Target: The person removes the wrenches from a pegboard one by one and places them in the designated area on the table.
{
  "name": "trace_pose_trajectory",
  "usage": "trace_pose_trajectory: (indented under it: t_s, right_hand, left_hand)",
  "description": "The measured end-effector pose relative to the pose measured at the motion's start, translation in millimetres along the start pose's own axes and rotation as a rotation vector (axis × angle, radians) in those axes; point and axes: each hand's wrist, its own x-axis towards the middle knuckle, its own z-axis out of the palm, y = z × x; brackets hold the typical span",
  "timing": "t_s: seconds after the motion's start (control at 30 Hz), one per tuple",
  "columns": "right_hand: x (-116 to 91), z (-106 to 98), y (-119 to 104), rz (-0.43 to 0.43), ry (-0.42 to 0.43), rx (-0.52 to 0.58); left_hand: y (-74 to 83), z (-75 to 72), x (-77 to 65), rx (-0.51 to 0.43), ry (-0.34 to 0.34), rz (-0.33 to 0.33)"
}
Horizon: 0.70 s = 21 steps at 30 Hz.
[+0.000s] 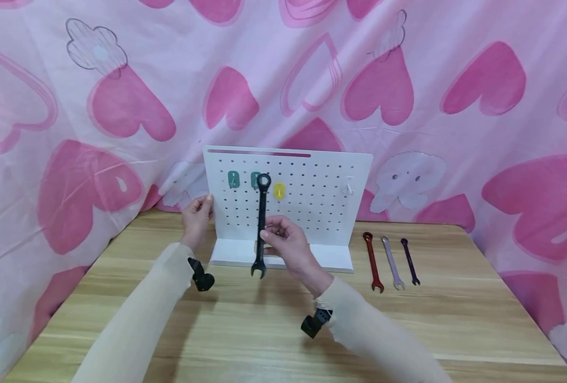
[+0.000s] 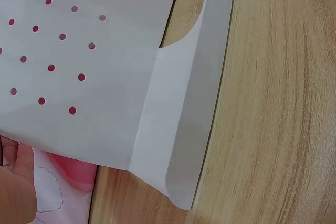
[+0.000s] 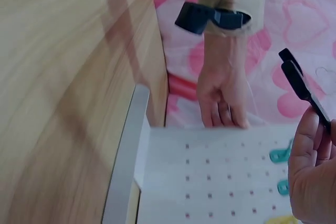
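Observation:
A white pegboard [image 1: 307,213] stands on the wooden table, and my left hand [image 1: 197,219] grips its left edge. In the left wrist view, fingers of that hand [image 2: 17,192] show at the board's edge. My right hand [image 1: 288,244] pinches a black combination wrench [image 1: 262,213] by its shaft, upright in front of the board, ring end up and open jaw down. Two green hooks [image 1: 233,180] sit on the board; the wrench's ring end partly covers one. A yellow hook [image 1: 279,191] is just right of the wrench, and a white hook [image 1: 347,186] is farther right.
Right of the pegboard, a red wrench [image 1: 372,266], a silvery wrench [image 1: 392,266] and a dark purple wrench [image 1: 410,263] lie side by side on the table [image 1: 245,340]. A pink heart-patterned cloth [image 1: 273,53] hangs behind.

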Motion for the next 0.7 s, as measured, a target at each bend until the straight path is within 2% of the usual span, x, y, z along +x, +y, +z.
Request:
trace_pose_trajectory:
  t_s: [0.37,0.7]
  right_hand:
    - [-19,-63,-8,-0.049,0.089,-0.045]
    - [-36,-106,-7,-0.038,0.169,-0.088]
  left_hand:
    - [0.6,-0.7,-0.2,-0.008,0.004,-0.002]
    - [-0.4,-0.1,1.4,-0.003,-0.004,-0.012]
